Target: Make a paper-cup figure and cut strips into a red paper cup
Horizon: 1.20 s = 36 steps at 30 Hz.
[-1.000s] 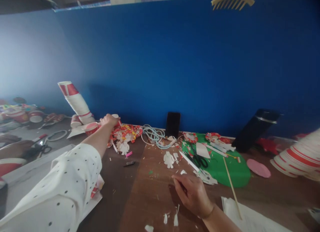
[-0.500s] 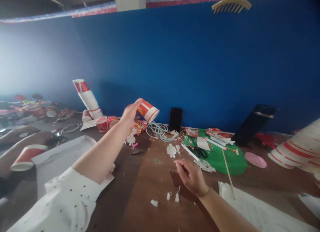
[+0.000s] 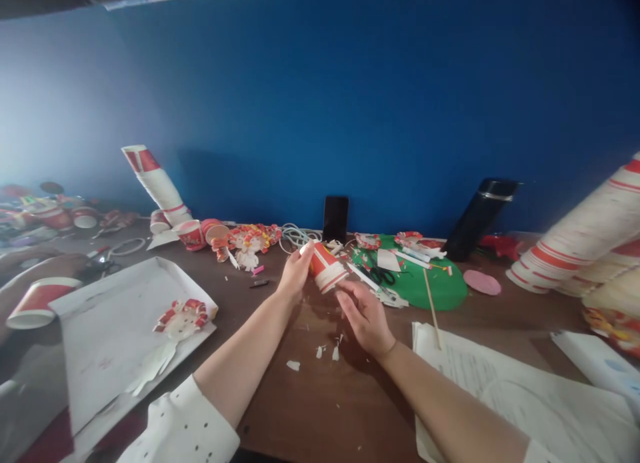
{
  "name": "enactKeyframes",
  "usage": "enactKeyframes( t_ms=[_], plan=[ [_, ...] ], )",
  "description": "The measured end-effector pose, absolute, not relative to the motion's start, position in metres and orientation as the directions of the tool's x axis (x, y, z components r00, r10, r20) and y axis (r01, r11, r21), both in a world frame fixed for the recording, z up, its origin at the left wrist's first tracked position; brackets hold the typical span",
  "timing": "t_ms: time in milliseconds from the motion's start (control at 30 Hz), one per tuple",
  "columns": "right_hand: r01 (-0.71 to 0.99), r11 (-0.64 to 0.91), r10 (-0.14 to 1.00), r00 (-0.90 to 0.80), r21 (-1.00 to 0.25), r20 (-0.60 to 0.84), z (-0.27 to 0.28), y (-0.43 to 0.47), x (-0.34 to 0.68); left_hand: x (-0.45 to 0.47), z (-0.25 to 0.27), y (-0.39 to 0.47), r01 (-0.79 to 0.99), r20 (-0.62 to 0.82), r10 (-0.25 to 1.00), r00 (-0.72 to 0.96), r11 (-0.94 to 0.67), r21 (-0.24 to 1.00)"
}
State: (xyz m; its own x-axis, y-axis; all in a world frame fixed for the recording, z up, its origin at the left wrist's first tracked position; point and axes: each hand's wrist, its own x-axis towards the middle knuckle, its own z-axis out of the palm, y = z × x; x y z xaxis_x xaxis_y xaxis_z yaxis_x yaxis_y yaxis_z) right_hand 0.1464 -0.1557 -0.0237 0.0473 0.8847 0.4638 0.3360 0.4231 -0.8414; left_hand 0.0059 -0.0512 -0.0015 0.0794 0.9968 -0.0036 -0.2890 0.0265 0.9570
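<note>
Holding a paper cup [image 3: 327,266] mid-frame is the left hand [image 3: 294,275]; the right hand [image 3: 367,316] meets its lower edge, grip unclear. Likely light and squashy: hold the sides softly.

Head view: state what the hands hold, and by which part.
A red and white paper cup: the left hand grips it near its upper end; the right hand is at its lower end, gripping or just touching, I cannot tell.
</note>
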Motion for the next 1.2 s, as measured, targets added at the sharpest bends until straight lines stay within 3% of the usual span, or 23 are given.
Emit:
enactKeyframes(
  t_ms=[167, 267, 367, 567, 667, 767, 867, 967, 1200],
  plan=[
    [0.152, 0.174, 0.973, 0.125, -0.973, 0.194, -0.021, -0.150, 0.141, 0.009, -0.019, -0.056, -0.076, 0.139, 0.990, -0.026, -0.141, 0.987],
    [0.004, 0.034, 0.989, 0.145, -0.999, 0.034, -0.020, -0.146, 0.142, 0.017, -0.024, -0.064, -0.118, 0.216, 0.975, 0.056, -0.208, 0.971],
    [-0.092, -0.006, 0.990, 0.140, -0.996, -0.019, -0.022, -0.143, 0.144, 0.022, -0.028, -0.068, -0.214, 0.231, 0.970, 0.080, -0.210, 0.954],
    [-0.135, 0.008, 0.987, 0.163, -0.991, -0.014, -0.030, -0.140, 0.147, 0.012, -0.034, -0.050, -0.338, 0.117, 0.986, -0.118, -0.151, 0.929],
    [-0.110, 0.047, 0.981, 0.191, -0.993, 0.026, -0.029, -0.141, 0.149, 0.000, -0.034, -0.038, -0.299, 0.056, 0.960, -0.275, -0.141, 0.944],
    [-0.146, 0.132, 0.954, 0.286, -0.981, 0.085, -0.021, -0.136, 0.160, -0.007, -0.032, -0.033, -0.192, 0.086, 0.920, -0.383, -0.170, 0.967],
    [-0.232, 0.284, 0.845, 0.519, -0.930, 0.129, -0.010, -0.123, 0.186, -0.007, -0.030, -0.036, -0.125, 0.109, 0.930, -0.351, -0.162, 0.979],
    [-0.276, 0.400, 0.674, 0.735, -0.874, 0.076, -0.007, -0.110, 0.216, -0.003, -0.028, -0.043, -0.116, 0.133, 0.950, -0.282, -0.171, 0.978],
    [-0.270, 0.275, 0.668, 0.744, -0.923, -0.018, -0.028, -0.102, 0.227, -0.003, -0.023, -0.047, -0.087, 0.104, 0.962, -0.252, -0.130, 0.988]
  ],
)
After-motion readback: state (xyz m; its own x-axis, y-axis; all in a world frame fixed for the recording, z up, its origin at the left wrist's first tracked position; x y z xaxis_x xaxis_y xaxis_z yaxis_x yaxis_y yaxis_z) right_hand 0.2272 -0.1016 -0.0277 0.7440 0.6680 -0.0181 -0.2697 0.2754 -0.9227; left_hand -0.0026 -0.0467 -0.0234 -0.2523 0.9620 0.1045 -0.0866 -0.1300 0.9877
